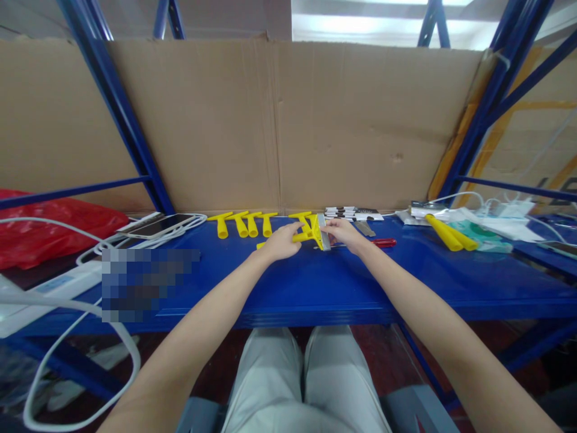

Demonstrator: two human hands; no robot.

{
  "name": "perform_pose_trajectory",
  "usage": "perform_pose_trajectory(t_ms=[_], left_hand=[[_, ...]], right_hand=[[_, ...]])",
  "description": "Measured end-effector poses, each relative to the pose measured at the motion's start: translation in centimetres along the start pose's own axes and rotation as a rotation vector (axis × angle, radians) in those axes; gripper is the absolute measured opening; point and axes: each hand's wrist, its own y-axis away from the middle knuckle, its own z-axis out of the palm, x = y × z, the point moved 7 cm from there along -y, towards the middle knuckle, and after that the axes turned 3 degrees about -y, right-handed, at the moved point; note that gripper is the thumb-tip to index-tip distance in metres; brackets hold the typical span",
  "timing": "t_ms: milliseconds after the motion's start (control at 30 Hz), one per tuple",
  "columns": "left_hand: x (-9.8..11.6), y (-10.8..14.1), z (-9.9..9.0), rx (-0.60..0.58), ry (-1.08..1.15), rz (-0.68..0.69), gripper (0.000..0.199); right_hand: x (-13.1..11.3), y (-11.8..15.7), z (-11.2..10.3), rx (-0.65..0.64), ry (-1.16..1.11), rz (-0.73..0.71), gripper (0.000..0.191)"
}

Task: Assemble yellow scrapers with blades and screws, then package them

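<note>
A yellow T-shaped scraper (pixel 318 233) is held just over the blue table, its handle pointing left. My left hand (pixel 283 242) is closed around that handle. At the scraper's wide head, my right hand (pixel 343 234) pinches a flat metal blade (pixel 324 232) standing against it; whether the blade is fixed there I cannot tell. Just beyond, another yellow handle (pixel 299 215) lies on the table, partly hidden. A red-handled screwdriver (pixel 384 243) lies beside my right wrist, its shaft partly behind the hand. Loose grey blades (pixel 364 228) rest behind that wrist.
Several yellow T-shaped handles (pixel 243 225) lie in a row along the cardboard wall (pixel 216 120). White-wrapped packs (pixel 347 213) sit at the back. Right, two yellow handles (pixel 451 236) lie near plastic bags (pixel 489 236). Left are a phone (pixel 155 225), cables and a red bag (pixel 54 225).
</note>
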Motion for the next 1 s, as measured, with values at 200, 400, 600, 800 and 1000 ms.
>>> perform_pose_trajectory(t_ms=[200, 400, 600, 800, 1000], left_hand=[[0.1, 0.1, 0.1, 0.006, -0.015, 0.024, 0.061], [0.9, 0.3, 0.6, 0.047, -0.063, 0.176, 0.062], [2.2, 0.8, 1.2, -0.014, -0.126, 0.319, 0.056], [2.5, 0.9, 1.3, -0.035, -0.166, 0.306, 0.052], [2.7, 1.0, 1.2, -0.058, -0.194, 0.315, 0.057]], right_hand=[[0.7, -0.5, 0.0, -0.014, -0.096, 0.018, 0.02], [0.5, -0.6, -0.1, 0.002, -0.143, -0.016, 0.024], [0.5, -0.3, 0.6, -0.028, -0.133, -0.013, 0.026], [0.5, 0.1, 0.8, -0.096, -0.208, 0.034, 0.025], [0.5, 0.0, 0.8, -0.117, -0.196, 0.064, 0.02]])
